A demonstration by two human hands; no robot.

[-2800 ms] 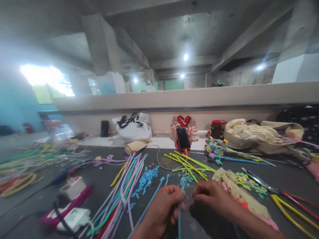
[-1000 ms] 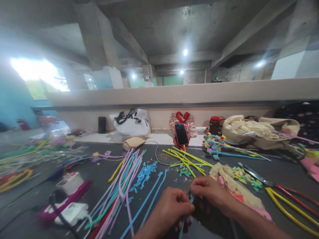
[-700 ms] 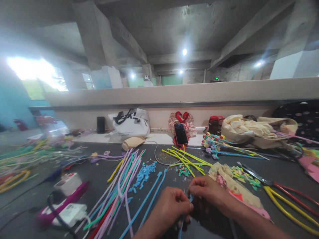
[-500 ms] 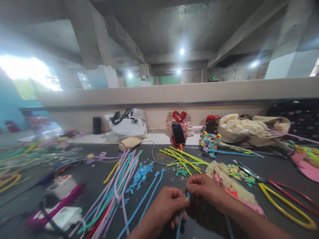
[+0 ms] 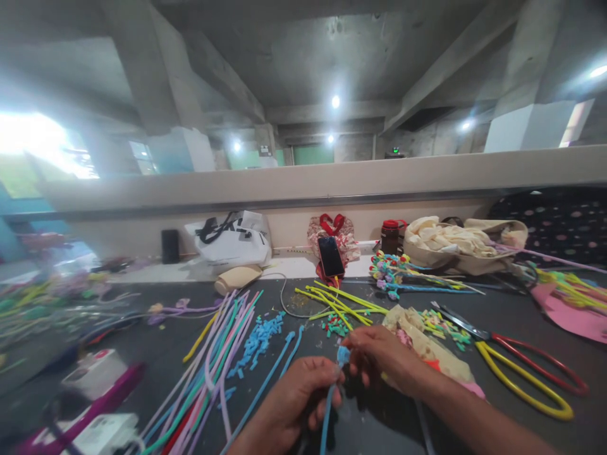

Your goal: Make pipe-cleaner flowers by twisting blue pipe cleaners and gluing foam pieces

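Between thumb and fingers, my left hand [image 5: 315,385] pinches a blue pipe cleaner [image 5: 327,414] whose stem hangs down toward me. At its top is a small blue tuft [image 5: 343,355]. My right hand [image 5: 372,354] has its fingertips closed on that tuft; the exact grip is partly hidden. Left of my hands lie two long blue pipe cleaners with bent tips [image 5: 279,354] and a pile of short blue pieces [image 5: 260,338]. Just beyond my fingers are small green and red pieces [image 5: 333,325] and yellow pipe cleaners [image 5: 339,302].
Scissors [image 5: 502,354] with red and yellow handles lie at right, beside a beige cloth [image 5: 403,319]. Pastel pipe cleaners [image 5: 222,366] spread at left, near a power strip [image 5: 95,411]. Behind stand a phone [image 5: 331,256], a white bag [image 5: 232,240] and a red-lidded bottle [image 5: 390,237].
The view has turned slightly right, so things sit further left. My hands stay together at the blue pipe cleaner, and its blue tuft shows more plainly now.
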